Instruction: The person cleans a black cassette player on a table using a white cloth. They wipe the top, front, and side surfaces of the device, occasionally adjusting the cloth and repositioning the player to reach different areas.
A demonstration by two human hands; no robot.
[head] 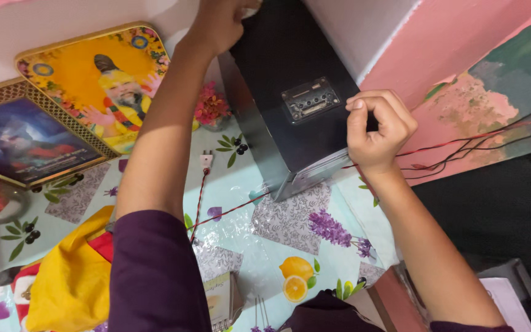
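Black and boxy, the speaker cabinet [290, 104] is standing at the surface's [259, 258] far edge, a small control panel [310, 99] showing. Left hand [219, 24] is gripping its top corner; right hand [377, 129] is curling its grip around the side edge.

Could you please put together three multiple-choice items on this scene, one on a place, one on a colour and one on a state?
1. Where does the white plug lie?
A. On the patterned tablecloth, left of the black speaker box
B. On top of the box
C. In the right hand

2. What colour is the crumpled cloth at lower left?
A. Green
B. Yellow
C. White

3. How is the right hand?
A. Flat and open
B. Curled in a fist against the box's side
C. Out of view

Answers: 1 A, the plug rests on the cloth beside the box; 2 B, it is bright yellow; 3 B, the fingers are curled shut at the box's edge.
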